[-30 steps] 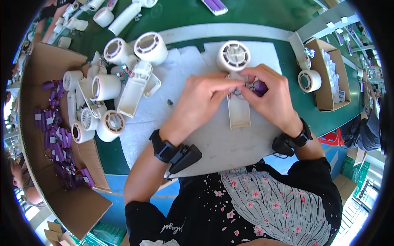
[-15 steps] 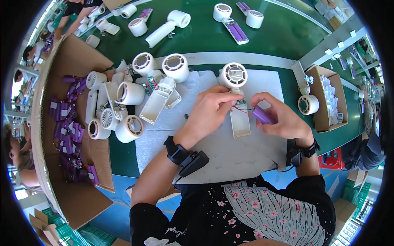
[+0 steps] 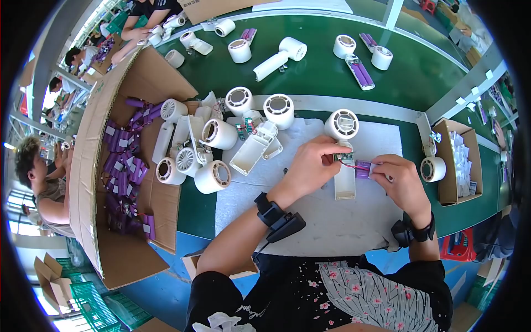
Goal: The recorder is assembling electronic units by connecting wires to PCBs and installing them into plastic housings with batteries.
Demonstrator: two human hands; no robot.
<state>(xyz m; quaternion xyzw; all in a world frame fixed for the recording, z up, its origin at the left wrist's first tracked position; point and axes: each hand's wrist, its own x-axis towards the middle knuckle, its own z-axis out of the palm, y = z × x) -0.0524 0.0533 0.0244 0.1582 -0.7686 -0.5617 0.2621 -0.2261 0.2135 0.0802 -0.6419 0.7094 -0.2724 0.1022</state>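
- Between the two hands, on a white mat point(image 3: 332, 227), lies a white handheld fan point(image 3: 344, 166), its round head point(image 3: 341, 124) pointing away from the person and its open handle shell toward them.
- At the top of that handle, the left hand point(image 3: 310, 166) is closed, fingertips pinching at a small circuit part where thin red wires show.
- Just right of the handle, the right hand point(image 3: 401, 180) grips a purple battery cell point(image 3: 363, 169), which touches the handle's side; the wires run between cell and fan.
- Both wrists wear black bands, the left one carrying a black clip device point(image 3: 279, 218).
- Left of the left hand, a loose heap of white fan housings point(image 3: 218, 149) and open handle shells point(image 3: 251, 152) rests partly on the mat and partly on the green worktop point(image 3: 310, 72).
- Further left, a large cardboard box point(image 3: 110, 166) holds many purple cells.
- Right of the right hand, a white fan head point(image 3: 432, 169) stands beside a small cardboard box point(image 3: 459, 160) of white pieces.
- Beyond the hands, across the worktop, more white fans and purple battery packs point(image 3: 362, 72) lie well apart.
- Other people sit at the far left edge.
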